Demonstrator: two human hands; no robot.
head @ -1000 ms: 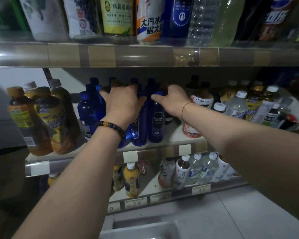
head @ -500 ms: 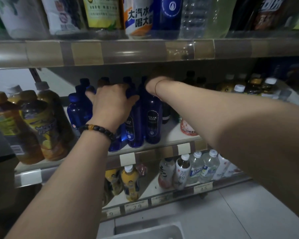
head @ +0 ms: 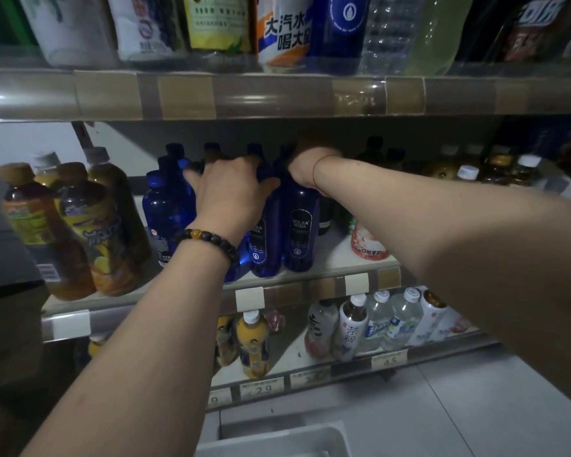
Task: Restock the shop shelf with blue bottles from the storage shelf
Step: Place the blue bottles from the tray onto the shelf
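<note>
Right hand now reaches deeper behind the blue bottles, grip unclear; left hand still clasps their tops, so it's likely arranging stock.

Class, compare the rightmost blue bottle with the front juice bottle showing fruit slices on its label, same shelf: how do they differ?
The blue bottle is deep blue with a dark label; the juice bottle holds orange drink behind a yellow label. The blue bottle's top is hidden behind the right hand; the juice bottle's brown cap shows. Both stand on the middle shelf.
</note>
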